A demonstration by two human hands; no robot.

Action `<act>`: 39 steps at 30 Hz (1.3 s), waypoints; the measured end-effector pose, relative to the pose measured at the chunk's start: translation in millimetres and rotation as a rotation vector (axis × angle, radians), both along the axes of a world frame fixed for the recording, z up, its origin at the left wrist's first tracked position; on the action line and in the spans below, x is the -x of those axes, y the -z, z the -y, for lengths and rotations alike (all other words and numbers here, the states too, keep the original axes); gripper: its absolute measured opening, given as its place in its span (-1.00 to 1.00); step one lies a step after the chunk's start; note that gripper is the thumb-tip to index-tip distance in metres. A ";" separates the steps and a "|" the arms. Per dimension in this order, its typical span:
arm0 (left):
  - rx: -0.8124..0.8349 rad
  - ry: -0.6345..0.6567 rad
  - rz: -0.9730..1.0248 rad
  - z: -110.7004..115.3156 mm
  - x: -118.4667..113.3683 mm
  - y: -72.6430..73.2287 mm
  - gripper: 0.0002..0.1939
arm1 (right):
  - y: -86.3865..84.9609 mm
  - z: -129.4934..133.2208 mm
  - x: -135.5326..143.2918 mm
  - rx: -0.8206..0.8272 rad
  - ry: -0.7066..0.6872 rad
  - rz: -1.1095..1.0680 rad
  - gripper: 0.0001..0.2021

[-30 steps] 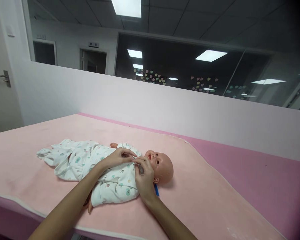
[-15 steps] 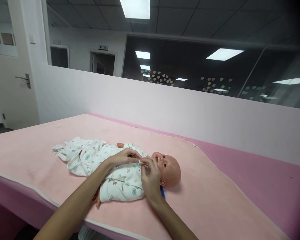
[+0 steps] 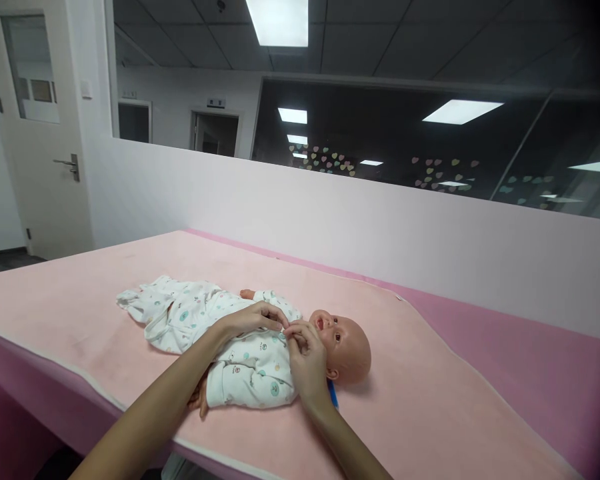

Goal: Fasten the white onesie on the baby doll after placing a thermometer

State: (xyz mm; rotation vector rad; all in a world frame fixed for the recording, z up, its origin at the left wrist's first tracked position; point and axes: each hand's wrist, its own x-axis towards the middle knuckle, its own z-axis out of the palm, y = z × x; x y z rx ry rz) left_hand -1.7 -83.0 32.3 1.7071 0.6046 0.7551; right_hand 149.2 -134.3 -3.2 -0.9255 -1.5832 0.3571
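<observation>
A baby doll (image 3: 353, 347) lies on its back with its head to the right, dressed in a white printed top (image 3: 253, 383). White printed trousers (image 3: 190, 313) cover its legs. At the top's neckline, below the doll's chin, my left hand (image 3: 260, 319) and my right hand (image 3: 307, 357) meet with fingertips pinched together. Both hands are closed on the neckline of the top; the exact spot they grip is hidden by the fingers. Near the table's front edge one doll hand (image 3: 199, 398) sticks out of its sleeve. Under the doll's neck a bit of something blue (image 3: 333, 393) shows.
The doll rests on a pink padded mat (image 3: 420, 413) over a darker pink table (image 3: 555, 340). Behind it runs a white wall (image 3: 380, 227) with a wide window (image 3: 360, 113) above. A door (image 3: 50, 173) stands at the far left.
The view has shifted slightly, so everything sits a little further right and lower. My hands stay together at the doll's neckline, with little other change.
</observation>
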 end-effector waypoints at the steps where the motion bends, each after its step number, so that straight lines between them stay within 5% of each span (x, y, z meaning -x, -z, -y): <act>1: 0.000 -0.008 0.000 0.7 -0.1 -0.4 -0.81 | 0.2 0.6 -0.1 -0.014 0.015 0.019 -0.83; 7: 0.031 -0.082 0.094 -2.8 1.8 5.4 -0.67 | 9.5 -0.5 -4.2 -0.332 0.140 0.303 -0.80; 11: 0.132 -0.148 0.270 -12.4 10.9 12.3 -0.61 | 12.9 -5.1 -5.7 -0.402 0.130 0.418 -0.75; 20: 0.052 -0.095 -0.025 -3.6 44.9 5.2 -0.65 | -8.2 -7.2 8.5 -0.210 -0.012 0.626 -0.78; 26: -0.087 -0.159 -0.145 1.0 48.1 6.7 -0.64 | -9.2 -14.0 20.8 -0.058 -0.005 0.463 -0.88; 39: -0.166 -0.264 -0.185 1.8 46.5 12.3 -0.65 | -0.2 -13.9 21.9 -0.152 0.041 0.533 -0.84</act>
